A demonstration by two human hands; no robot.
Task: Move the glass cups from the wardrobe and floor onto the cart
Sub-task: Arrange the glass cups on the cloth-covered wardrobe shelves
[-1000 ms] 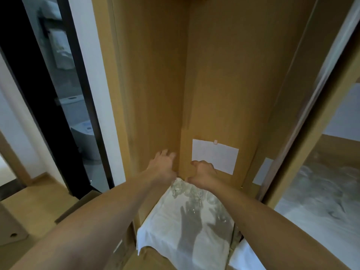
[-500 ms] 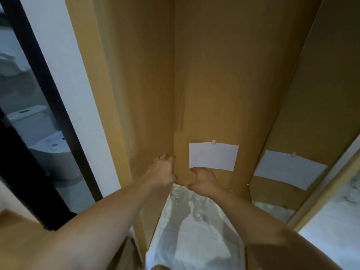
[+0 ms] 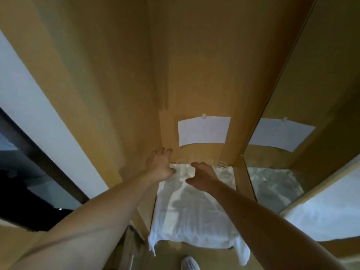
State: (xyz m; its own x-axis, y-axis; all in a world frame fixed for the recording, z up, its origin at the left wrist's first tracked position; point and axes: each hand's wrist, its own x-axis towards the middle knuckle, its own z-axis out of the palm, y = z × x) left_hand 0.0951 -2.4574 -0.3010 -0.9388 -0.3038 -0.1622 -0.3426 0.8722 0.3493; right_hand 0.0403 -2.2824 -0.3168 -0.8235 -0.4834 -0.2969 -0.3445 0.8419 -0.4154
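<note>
Several clear glass cups stand in a row at the back of a white cloth [image 3: 194,215] spread on the wardrobe's shelf. One glass cup [image 3: 181,168] is between my two hands, and another glass cup [image 3: 221,167] stands to the right of my right hand. My left hand [image 3: 160,166] reaches in along the left wall with fingers spread, holding nothing. My right hand [image 3: 202,175] hovers over the cloth, thumb and fingers curved toward the middle cup with a gap left. The cart is out of view.
A white paper sheet [image 3: 203,130] is taped to the wardrobe's back panel just above the cups. A mirrored door [image 3: 276,184] closes the right side. Wooden walls hem in the shelf. A white shoe [image 3: 190,263] shows below; a dark doorway [image 3: 29,191] lies left.
The view has moved closer into the wardrobe. Both hands have spread apart slightly, and the cups now show between and beside them. The right hand's fingers have uncurled.
</note>
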